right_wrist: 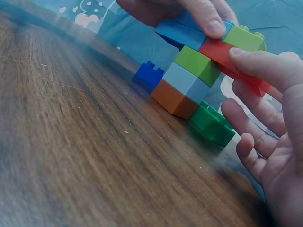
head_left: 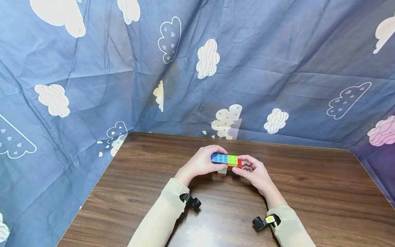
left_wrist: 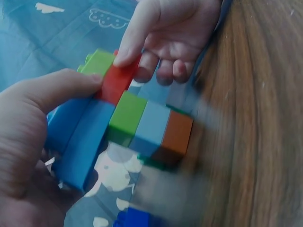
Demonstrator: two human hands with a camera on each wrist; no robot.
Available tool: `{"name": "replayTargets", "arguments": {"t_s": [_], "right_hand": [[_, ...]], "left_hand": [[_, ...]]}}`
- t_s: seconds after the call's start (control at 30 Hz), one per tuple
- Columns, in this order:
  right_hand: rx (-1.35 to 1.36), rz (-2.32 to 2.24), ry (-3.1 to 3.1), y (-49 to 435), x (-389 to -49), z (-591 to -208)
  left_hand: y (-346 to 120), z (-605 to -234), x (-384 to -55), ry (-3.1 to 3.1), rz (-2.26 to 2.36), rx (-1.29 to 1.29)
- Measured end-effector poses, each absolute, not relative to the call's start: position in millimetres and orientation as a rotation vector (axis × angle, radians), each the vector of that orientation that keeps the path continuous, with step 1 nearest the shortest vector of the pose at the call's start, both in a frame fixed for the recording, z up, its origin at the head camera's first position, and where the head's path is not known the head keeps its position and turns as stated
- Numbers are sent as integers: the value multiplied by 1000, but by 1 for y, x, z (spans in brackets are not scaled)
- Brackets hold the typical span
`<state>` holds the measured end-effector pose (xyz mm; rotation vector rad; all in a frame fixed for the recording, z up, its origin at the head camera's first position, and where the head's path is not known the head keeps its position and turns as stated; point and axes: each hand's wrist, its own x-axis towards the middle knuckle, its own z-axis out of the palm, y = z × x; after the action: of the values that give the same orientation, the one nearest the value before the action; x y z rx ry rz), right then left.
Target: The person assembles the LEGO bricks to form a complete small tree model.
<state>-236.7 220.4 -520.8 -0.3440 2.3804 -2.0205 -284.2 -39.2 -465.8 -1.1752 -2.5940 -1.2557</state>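
Note:
A small toy-brick structure stands on the wooden table. Its column stacks an orange-brown brick, a light blue brick and a lime green brick. Across the top run blue bricks, a red brick and, above the red one, another lime green brick. My left hand grips the blue end from the left, its thumb along the near side. From the right, my right hand pinches the red brick's end between thumb and index finger; its other fingers are loosely bent.
Behind the column lie a green brick and a dark blue brick, both hidden from the head view. The brown wooden table reaches back to a blue cloth printed with clouds. Each wrist carries a small black camera.

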Motion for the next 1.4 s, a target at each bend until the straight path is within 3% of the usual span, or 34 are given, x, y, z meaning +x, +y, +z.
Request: {"name": "replayTargets", "arguments": {"t_s": [0.97,1.4], "right_hand": [[-412,-1928,2593,217,-241,-521],[-442,-1562,3013,219,-249,-530]], "left_hand": [[-76,-501,-305,-2405,-1942,-1178],[-92,-503,-308,-2328,-2116,-1051]]}}
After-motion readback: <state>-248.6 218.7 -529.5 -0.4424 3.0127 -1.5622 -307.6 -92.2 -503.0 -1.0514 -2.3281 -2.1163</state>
